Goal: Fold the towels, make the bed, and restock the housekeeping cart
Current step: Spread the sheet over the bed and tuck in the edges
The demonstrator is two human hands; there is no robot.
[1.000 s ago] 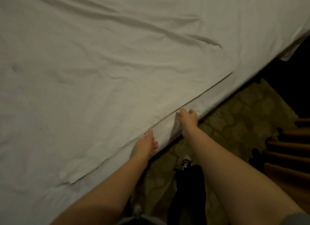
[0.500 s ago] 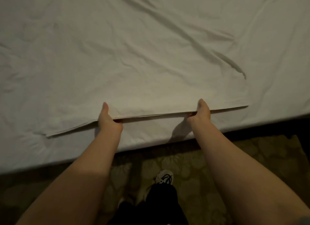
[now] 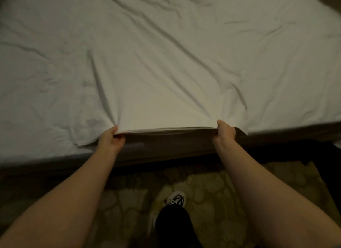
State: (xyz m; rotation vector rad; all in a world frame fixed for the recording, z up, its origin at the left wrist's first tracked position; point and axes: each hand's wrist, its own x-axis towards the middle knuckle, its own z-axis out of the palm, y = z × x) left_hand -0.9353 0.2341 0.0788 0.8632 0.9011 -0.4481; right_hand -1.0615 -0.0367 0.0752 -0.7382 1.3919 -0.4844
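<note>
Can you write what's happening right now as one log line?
step: making bed | left hand: grips sheet edge | right hand: grips sheet edge | sheet: near edge lifted, wrinkled

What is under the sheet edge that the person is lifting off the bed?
Under the sheet, at its raised edge between the left hand and right hand, only a dark shadowed gap and the side of the bed show. Farther in, the sheet covers everything.

- The bed (image 3: 36,149) stretches before me, its near edge running left to right.
- A creased white sheet (image 3: 166,72) lies spread over it, up to that edge.
- My shoe (image 3: 176,199) stands on the patterned carpet (image 3: 217,188).
</note>
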